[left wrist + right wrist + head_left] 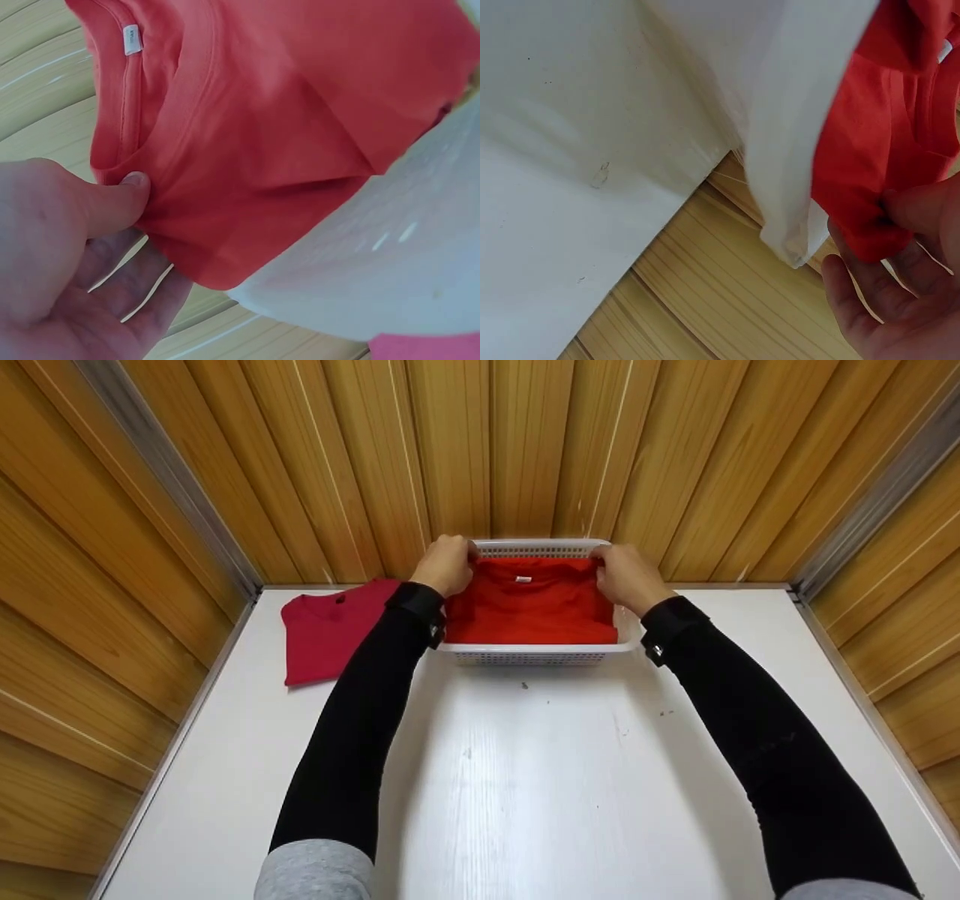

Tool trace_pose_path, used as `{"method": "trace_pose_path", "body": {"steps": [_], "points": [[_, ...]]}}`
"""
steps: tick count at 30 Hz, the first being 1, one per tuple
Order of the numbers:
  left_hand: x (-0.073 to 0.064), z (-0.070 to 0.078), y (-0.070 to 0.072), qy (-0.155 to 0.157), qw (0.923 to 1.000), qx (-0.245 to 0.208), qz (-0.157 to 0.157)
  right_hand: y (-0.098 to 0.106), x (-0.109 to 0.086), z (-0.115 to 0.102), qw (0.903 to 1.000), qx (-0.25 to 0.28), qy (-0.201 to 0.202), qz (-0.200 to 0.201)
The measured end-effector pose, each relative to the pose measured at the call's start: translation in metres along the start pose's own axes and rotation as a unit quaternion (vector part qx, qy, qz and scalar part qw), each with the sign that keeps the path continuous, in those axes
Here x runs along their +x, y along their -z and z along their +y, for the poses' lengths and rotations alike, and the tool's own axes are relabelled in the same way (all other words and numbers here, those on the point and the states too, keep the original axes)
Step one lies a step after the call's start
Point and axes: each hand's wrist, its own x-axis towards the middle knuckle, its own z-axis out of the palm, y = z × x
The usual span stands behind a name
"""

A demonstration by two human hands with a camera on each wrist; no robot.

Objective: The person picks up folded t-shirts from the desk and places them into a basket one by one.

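A red T-shirt point(532, 604) with a white neck label lies folded inside a white plastic basket point(536, 649) at the back of the table. My left hand point(450, 566) pinches the shirt's left shoulder beside the collar, thumb on top and fingers beneath, as the left wrist view shows. At the opposite corner my right hand point(630, 577) pinches the right shoulder between thumb and fingers. In the right wrist view the red cloth point(877, 165) bunches under the thumb, next to the basket's pale wall point(780, 150).
A folded crimson shirt point(322, 637) lies on the white table point(510, 780) left of the basket, partly behind my left sleeve. Wood-patterned panels point(517, 450) rise directly behind the basket and along both sides.
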Motion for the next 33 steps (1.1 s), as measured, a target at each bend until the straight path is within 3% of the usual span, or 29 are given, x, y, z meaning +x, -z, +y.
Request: {"method": "trace_pose_path", "body": {"steps": [9, 16, 19, 21, 26, 29, 33], "points": [[0.001, 0.0, 0.001, 0.006, 0.9992, -0.001, 0.039, -0.003, 0.006, -0.005, 0.9983, 0.002, -0.004, 0.058], [0.001, 0.0, -0.01, 0.037, 0.9973, 0.029, 0.056, -0.009, 0.004, -0.003, 0.9987, -0.003, -0.023, 0.046], [-0.002, -0.001, -0.014, 0.034, 0.9975, 0.043, 0.044, -0.007, 0.0, -0.005, 0.9996, -0.003, -0.021, 0.018], [-0.008, -0.001, -0.015, 0.013, 0.998, 0.05, 0.036, -0.005, -0.004, -0.009, 0.9999, -0.001, -0.014, -0.006], [-0.036, 0.011, -0.018, -0.04, 0.9976, 0.055, -0.014, 0.001, -0.028, -0.02, 0.9965, 0.01, 0.02, -0.08], [-0.058, 0.017, -0.02, -0.057, 0.9957, 0.05, -0.052, 0.003, -0.044, -0.026, 0.9894, 0.009, 0.049, -0.137], [-0.081, 0.02, -0.028, -0.069, 0.9924, 0.054, -0.087, 0.002, -0.06, -0.027, 0.9754, -0.001, 0.051, -0.215]]}}
